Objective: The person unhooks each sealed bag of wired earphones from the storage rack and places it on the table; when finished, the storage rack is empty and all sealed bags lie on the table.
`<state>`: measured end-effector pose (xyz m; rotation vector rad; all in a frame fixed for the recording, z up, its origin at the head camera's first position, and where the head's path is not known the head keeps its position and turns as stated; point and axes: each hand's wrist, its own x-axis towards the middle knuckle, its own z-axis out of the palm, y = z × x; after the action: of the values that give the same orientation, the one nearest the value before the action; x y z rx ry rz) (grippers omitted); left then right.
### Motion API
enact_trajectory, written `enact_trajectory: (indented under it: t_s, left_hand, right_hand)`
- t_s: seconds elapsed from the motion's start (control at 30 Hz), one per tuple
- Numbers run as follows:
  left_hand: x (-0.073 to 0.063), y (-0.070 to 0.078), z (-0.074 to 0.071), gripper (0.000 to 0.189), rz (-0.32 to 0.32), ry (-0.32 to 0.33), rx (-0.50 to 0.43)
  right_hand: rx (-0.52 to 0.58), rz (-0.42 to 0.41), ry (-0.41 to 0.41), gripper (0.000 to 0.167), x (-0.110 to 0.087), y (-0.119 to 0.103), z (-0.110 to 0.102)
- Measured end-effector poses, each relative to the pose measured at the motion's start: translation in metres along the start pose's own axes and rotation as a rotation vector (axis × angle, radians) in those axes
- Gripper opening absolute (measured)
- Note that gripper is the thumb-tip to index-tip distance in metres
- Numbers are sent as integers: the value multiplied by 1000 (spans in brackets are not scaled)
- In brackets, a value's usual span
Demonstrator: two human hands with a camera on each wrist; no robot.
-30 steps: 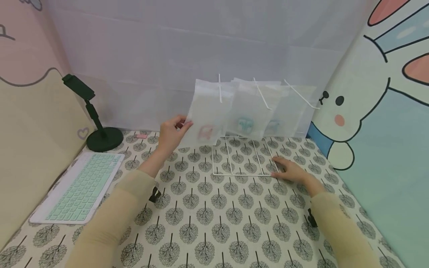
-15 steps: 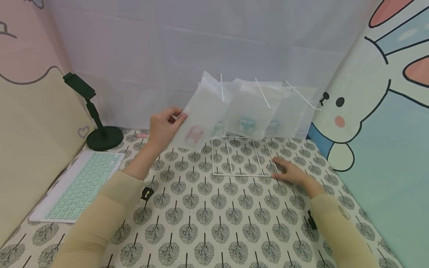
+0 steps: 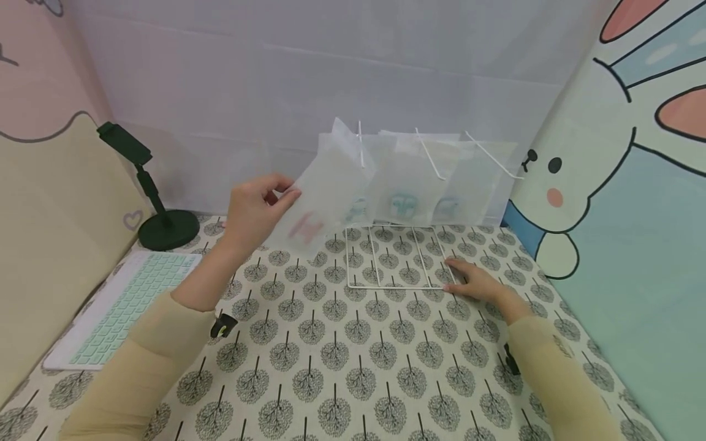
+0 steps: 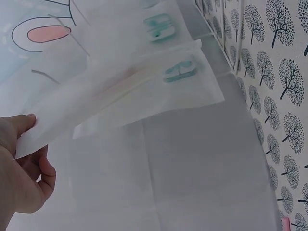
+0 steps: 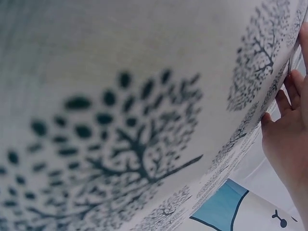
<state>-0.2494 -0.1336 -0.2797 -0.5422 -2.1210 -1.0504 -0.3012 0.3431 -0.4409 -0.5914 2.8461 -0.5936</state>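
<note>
My left hand [image 3: 255, 208] pinches the left edge of a translucent white bag [image 3: 325, 184] with a pink print. The bag leans toward the hand, its upper right corner by the left prong of a white wire rack [image 3: 397, 288]. Several similar bags [image 3: 410, 177] with teal prints hang side by side along the rack. In the left wrist view, the thumb and fingers of the left hand [image 4: 24, 168] grip the bag's edge. My right hand [image 3: 474, 283] touches the front right corner of the rack's base, fingers spread over the patterned cloth.
A white keyboard with mint keys [image 3: 132, 306] lies at the left. Behind it stands a dark green stand [image 3: 168, 229] with a tilting head. A small pink piece [image 4: 286, 224] lies on the tree-patterned cloth. Printed curtains border the back and sides.
My left hand has drawn the pink-printed bag leftward and toward me, away from the others, tilting it and uncovering a teal-printed bag behind. The right hand has stayed at the rack's corner.
</note>
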Motion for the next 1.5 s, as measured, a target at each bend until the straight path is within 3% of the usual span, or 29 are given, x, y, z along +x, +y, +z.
enact_trajectory:
  t_s: [0.33, 0.8, 1.5]
  left_hand:
    - [-17, 13, -15, 10, 4, -47, -11]
    - [-46, 15, -35, 6, -40, -64, 11]
    - [-44, 27, -31, 6, 28, -44, -26]
  right_hand:
    - [-15, 13, -14, 84, 3, 2, 0]
    - [-21, 16, -22, 84, -1, 2, -2]
    - [-30, -4, -9, 83, 1, 2, -1]
